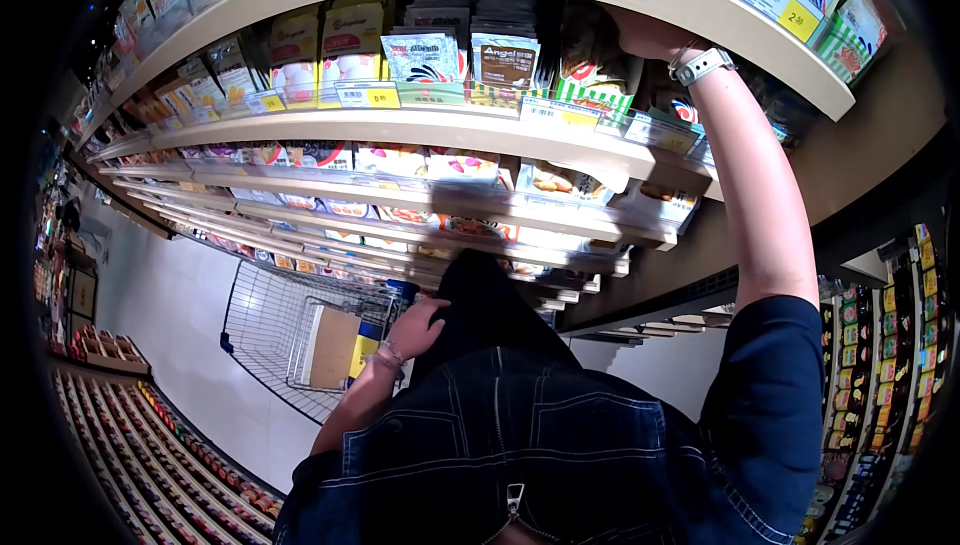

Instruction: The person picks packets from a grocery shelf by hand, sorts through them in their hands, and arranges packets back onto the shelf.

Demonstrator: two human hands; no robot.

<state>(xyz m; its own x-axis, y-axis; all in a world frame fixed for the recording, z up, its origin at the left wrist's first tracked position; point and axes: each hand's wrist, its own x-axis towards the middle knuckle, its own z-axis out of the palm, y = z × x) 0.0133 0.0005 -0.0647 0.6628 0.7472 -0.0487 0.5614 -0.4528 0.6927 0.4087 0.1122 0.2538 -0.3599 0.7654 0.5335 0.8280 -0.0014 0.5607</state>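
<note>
My right hand (648,37) reaches into the upper shelf, with a white watch (702,67) on its wrist. Its fingers are lost in shadow behind the shelf above, so any grip is hidden. Just left of it stand dark packets and a green-and-white striped packet (597,97). Farther left on this shelf are brown Angel sachets (506,62) and silver-white sachets (420,57). Low down, my left hand (417,328) hangs beside my dark-clothed leg, close to the cart's handle end. Its fingers are stretched out and nothing shows in them.
A wire shopping cart (262,320) stands at left, with a brown cardboard piece (332,347) in it. Wooden shelf edges (420,125) with price labels curve across in front of me. More stocked shelves stand at lower left (150,445) and right (880,375).
</note>
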